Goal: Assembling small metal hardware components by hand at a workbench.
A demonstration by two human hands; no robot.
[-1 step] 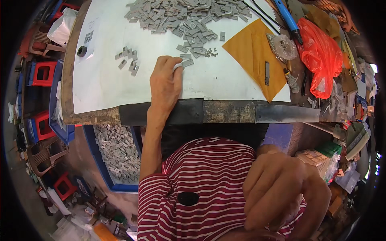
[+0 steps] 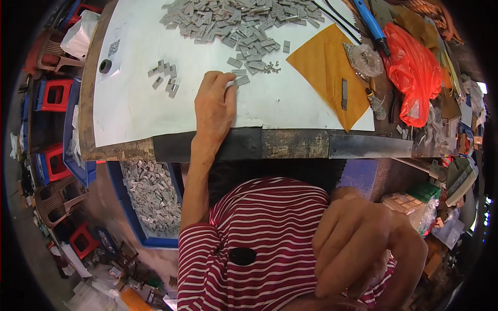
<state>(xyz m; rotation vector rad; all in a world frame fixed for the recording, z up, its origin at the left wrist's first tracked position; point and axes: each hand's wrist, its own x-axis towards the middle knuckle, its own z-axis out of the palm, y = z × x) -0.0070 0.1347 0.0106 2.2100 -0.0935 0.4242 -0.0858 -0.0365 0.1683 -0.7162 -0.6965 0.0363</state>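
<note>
My left hand [image 2: 215, 109] rests on the white sheet with its fingers bent. Its thumb and index fingertip close around the near end of a small flat grey piece [image 2: 242, 81]. Another grey piece lies just beyond it, partly under the fingertips. A little heap of tiny metal parts [image 2: 272, 68] sits to the right of these. My right hand [image 2: 358, 241] is raised close to the camera, in front of the striped shirt. Its fingers are curled together, and whatever they may hold is hidden.
A big pile of grey pieces [image 2: 233, 20] covers the table's far side; several more [image 2: 165, 76] lie left. At right are brown paper [image 2: 321, 67] with a dark strip, a blue pen-shaped tool [image 2: 369, 20] and a red plastic bag [image 2: 410, 72]. A blue bin [image 2: 150, 242] stands below.
</note>
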